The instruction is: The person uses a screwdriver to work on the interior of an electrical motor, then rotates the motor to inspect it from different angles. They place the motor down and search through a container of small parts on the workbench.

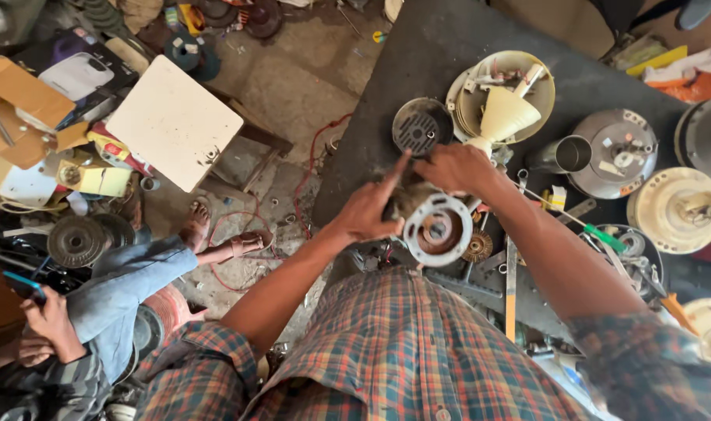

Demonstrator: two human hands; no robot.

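Both our hands work on one fan motor [437, 228], which lies on the dark workbench [418, 62] just in front of the cream cone cover [507, 113]. Our left hand [367, 210] grips the motor's side with one finger stretched out. Our right hand [458, 168] closes on its far edge. We judge that we are opening the motor; the next move calls for a firm hold while the white ring plate is separated.

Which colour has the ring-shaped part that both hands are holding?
The ring-shaped part is white, with a rusty brown centre; the head view shows it.
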